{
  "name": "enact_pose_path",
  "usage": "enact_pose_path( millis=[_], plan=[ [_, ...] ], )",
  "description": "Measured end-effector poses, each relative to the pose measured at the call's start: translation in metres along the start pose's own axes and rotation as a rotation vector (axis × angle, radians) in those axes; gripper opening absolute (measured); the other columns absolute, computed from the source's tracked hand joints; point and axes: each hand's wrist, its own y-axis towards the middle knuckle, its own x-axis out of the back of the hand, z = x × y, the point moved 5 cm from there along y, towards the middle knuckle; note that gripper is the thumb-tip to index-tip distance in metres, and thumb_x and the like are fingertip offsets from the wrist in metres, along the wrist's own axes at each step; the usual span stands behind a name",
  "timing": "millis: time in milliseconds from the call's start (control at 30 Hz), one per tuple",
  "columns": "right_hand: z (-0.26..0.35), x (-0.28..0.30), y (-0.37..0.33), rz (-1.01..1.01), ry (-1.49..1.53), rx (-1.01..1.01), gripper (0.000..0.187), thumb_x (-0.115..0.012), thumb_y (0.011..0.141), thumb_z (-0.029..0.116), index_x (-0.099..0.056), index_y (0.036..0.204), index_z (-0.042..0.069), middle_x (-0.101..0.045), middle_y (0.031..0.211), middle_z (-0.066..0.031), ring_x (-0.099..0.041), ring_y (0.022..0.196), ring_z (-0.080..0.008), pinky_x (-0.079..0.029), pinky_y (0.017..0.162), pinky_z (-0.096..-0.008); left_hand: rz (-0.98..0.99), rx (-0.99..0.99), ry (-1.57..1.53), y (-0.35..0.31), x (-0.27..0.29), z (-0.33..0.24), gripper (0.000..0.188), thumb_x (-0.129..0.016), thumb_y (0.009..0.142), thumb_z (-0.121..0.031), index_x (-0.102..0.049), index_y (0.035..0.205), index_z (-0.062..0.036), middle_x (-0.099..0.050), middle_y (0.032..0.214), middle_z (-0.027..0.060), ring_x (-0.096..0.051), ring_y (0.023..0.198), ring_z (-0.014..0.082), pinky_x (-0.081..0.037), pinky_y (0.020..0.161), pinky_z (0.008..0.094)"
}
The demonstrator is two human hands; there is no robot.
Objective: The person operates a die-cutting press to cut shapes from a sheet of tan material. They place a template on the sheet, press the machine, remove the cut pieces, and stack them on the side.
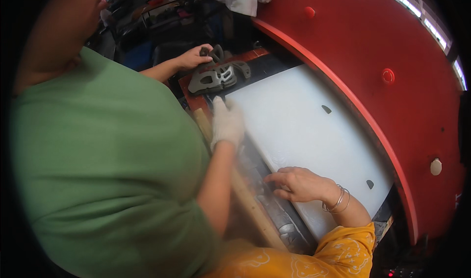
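My right hand [299, 184] reaches in from the lower right, out of a yellow sleeve with white line drawings. Two thin bangles [338, 200] circle its wrist. It is open, palm down, thumb and index finger apart, above the near-left edge of a white board [294, 126]. I see nothing held in it. Two small dark rounded scraps [326, 109] [370, 184] lie apart on the board. My left hand is not in view. Beyond the board's far-left corner, grey flat pieces with cut-out holes [213, 79] are piled.
A co-worker in a green shirt [113, 155] stands close on the left. Their gloved hand [228, 123] is beside the board; their bare hand [196, 57] touches the grey pile. A red machine beam [363, 47] with round buttons overhangs the right side. A wooden strip [257, 214] edges the near side.
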Motion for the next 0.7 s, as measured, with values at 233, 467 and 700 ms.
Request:
enact_pose_path(
  millis=[233,467,700],
  plan=[
    [0.007,0.028,0.013,0.041,-0.044,-0.112,0.035,-0.057,0.083,0.012,-0.056,0.117,0.006,-0.061,0.095,-0.0168,-0.06,0.088,-0.0328,-0.049,0.078,-0.0406,0.028,0.112,-0.225,-0.072,-0.034,-0.019,0.049,-0.064,0.083,-0.034,-0.055,0.122,-0.0059,-0.06,0.118,0.0146,-0.058,0.108,0.0239,-0.044,0.093,0.0382],
    [0.101,0.003,-0.005,0.742,0.554,0.407,0.035,-0.058,0.09,0.027,-0.054,0.116,0.004,-0.064,0.086,-0.0148,-0.061,0.08,-0.0308,-0.048,0.072,-0.039,-0.055,0.137,-0.31,-0.13,-0.077,-0.033,0.053,-0.066,0.083,-0.036,-0.053,0.124,-0.0049,-0.059,0.121,0.0155,-0.058,0.108,0.0239,-0.044,0.094,0.0371],
    [0.088,-0.027,-0.003,0.556,0.115,0.152,0.043,-0.061,0.084,0.027,-0.052,0.12,0.006,-0.064,0.092,-0.0183,-0.062,0.089,-0.0363,-0.049,0.075,-0.0442,0.217,0.73,-0.848,-0.185,-0.048,-0.06,0.045,-0.065,0.084,-0.033,-0.059,0.118,-0.0039,-0.067,0.102,0.0159,-0.066,0.094,0.0247,-0.051,0.083,0.0349]
  ],
)
